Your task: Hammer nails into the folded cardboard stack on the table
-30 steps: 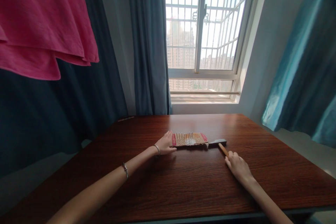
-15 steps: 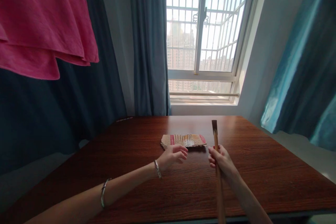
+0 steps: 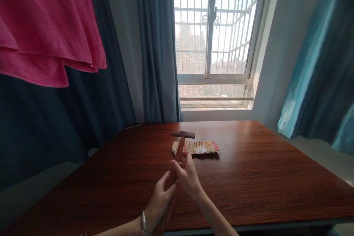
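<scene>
A hammer [image 3: 180, 146] with a dark metal head and a long wooden handle is held up over the table, its head at the top and turned sideways. My left hand [image 3: 162, 193] is wrapped round the lower handle. Higher up, my right hand [image 3: 187, 174] grips the same handle, fingers closed near the head. Behind the hammer lies a flat piece of layered cardboard [image 3: 206, 149], with several nails [image 3: 197, 143] standing upright in it. The hammer and right hand hide part of its left end and front edge.
The brown wooden table [image 3: 249, 177] reaches to the wall under a barred window [image 3: 211, 44]. Blue curtains [image 3: 156, 62] hang on both sides. A pink cloth [image 3: 47, 25] hangs at the upper left. A small strip lies at the table's far left corner.
My right hand has brought the hammer leftward, and its head is now turned to show side-on. My left hand, free before, has moved down and closed on the handle.
</scene>
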Available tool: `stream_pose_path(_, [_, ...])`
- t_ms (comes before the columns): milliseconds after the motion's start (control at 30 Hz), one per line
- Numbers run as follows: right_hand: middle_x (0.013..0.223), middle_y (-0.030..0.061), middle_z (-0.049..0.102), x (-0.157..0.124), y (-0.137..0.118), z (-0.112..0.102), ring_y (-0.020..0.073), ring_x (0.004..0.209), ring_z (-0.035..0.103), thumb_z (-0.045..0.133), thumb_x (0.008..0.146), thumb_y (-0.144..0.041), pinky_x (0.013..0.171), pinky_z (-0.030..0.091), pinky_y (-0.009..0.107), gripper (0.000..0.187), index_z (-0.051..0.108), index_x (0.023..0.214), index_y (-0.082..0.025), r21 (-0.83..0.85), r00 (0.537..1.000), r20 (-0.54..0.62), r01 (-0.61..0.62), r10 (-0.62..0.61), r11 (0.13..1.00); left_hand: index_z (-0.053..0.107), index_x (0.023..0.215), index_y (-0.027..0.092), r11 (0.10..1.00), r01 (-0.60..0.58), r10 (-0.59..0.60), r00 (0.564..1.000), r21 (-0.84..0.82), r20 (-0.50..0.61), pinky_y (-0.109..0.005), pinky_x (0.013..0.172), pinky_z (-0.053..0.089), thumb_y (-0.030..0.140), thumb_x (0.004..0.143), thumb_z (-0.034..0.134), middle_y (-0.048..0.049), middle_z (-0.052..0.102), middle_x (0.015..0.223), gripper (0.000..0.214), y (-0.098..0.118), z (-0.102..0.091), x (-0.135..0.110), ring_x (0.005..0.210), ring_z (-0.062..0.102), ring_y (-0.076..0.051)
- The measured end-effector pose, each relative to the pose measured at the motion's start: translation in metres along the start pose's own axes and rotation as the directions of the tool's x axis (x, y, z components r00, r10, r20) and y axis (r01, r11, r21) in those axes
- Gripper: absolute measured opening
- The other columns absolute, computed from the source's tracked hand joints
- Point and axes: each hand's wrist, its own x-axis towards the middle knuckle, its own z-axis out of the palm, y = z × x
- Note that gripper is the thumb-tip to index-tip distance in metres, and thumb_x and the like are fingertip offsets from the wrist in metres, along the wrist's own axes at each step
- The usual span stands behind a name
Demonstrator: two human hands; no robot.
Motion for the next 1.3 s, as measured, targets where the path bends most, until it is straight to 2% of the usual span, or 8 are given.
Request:
stream_pose_path(100, [0.081,0.0032,0.063,0.000,-0.003,-0.004,0.0142,0.072,0.059,0.056,0.075,-0.037,0.063,0.047,0.026,0.032,0.051,0.099,-0.017,-0.113,0.991,0.130,0.046,-0.031,0.993,0.051,0.090,0.019,0.969,-0.035,0.056,0.995,0.246,-0.081,-0.022,0.038,0.036,0.043,0.068,0.055,0.0030,0.055,0.056,0.032,0.009,-0.046,0.008,0.040,0.046,-0.011])
stream_pose_path(233, [0.081,0.0050,0.065,-0.002,-0.002,-0.032,0.0161,0.076,0.060,0.051,0.078,-0.034,0.067,0.046,0.028,0.024,0.058,0.093,-0.017,-0.268,0.985,0.169,0.091,-0.046,0.959,0.055,0.080,0.018,0.812,-0.080,0.185,0.975,0.579,-0.124,-0.026,0.066,0.047,0.042,0.066,0.054,-0.0026,0.064,0.077,0.028,0.005,-0.113,0.026,0.078,0.060,-0.022])
stream_pose_path(367, [0.072,0.0044,0.064,0.002,0.004,-0.077,0.0153,0.065,0.060,0.049,0.078,-0.033,0.059,0.047,0.027,0.024,0.056,0.093,-0.016,-0.298,0.993,0.114,0.034,0.001,0.954,0.056,0.078,0.017,0.635,0.036,0.109,0.985,0.772,-0.136,-0.027,0.069,0.044,0.039,0.070,0.046,-0.0032,0.064,0.078,0.026,-0.020,-0.170,0.040,0.078,0.059,-0.022])
stream_pose_path(467, [0.071,0.0036,0.063,0.003,0.004,-0.111,0.0152,0.060,0.060,0.049,0.077,-0.034,0.053,0.046,0.027,0.027,0.054,0.096,-0.016,-0.327,0.997,0.061,-0.033,0.056,0.944,0.053,0.067,0.016,0.534,0.117,0.038,0.986,0.837,-0.162,-0.026,0.062,0.040,0.038,0.073,0.038,-0.0034,0.060,0.067,0.027,-0.043,-0.194,0.045,0.068,0.058,-0.020])
stream_pose_path(667, [0.071,0.0028,0.063,-0.001,-0.003,-0.158,0.0162,0.062,0.061,0.049,0.075,-0.035,0.054,0.048,0.028,0.031,0.051,0.100,-0.017,-0.390,0.995,-0.040,-0.104,0.096,0.915,0.050,0.067,0.016,0.502,0.191,0.023,0.972,0.844,-0.234,-0.025,0.061,0.038,0.038,0.077,0.034,-0.0037,0.059,0.068,0.028,-0.057,-0.212,0.056,0.067,0.057,-0.018])
stream_pose_path(967, [0.073,0.0035,0.063,0.008,-0.005,-0.193,0.0169,0.062,0.062,0.048,0.074,-0.034,0.053,0.049,0.028,0.034,0.052,0.103,-0.016,-0.468,0.986,-0.126,-0.158,0.111,0.869,0.047,0.066,0.017,0.434,0.205,-0.053,0.978,0.877,-0.202,-0.025,0.062,0.036,0.033,0.076,0.035,-0.0029,0.059,0.068,0.023,-0.054,-0.213,0.060,0.069,0.056,-0.018])
stream_pose_path(1133, [0.076,0.0077,0.065,0.028,0.008,-0.220,0.0174,0.065,0.063,0.047,0.072,-0.030,0.055,0.050,0.026,0.035,0.056,0.101,-0.012,-0.590,0.956,-0.265,-0.262,0.123,0.764,0.048,0.068,0.017,0.391,0.195,-0.073,0.981,0.899,-0.181,-0.025,0.065,0.036,0.033,0.078,0.031,-0.0040,0.060,0.072,0.025,-0.050,-0.210,0.062,0.072,0.056,-0.019])
stream_pose_path(1300, [0.096,0.0128,0.063,0.063,0.019,-0.251,0.0183,0.075,0.063,0.050,0.070,-0.024,0.058,0.050,0.024,0.040,0.055,0.108,-0.011,-0.696,0.921,-0.350,-0.379,0.172,0.610,0.051,0.071,0.016,0.340,0.173,-0.130,0.982,0.924,-0.136,-0.028,0.069,0.039,0.037,0.078,0.031,-0.0075,0.062,0.078,0.029,-0.042,-0.206,0.061,0.077,0.058,-0.022])
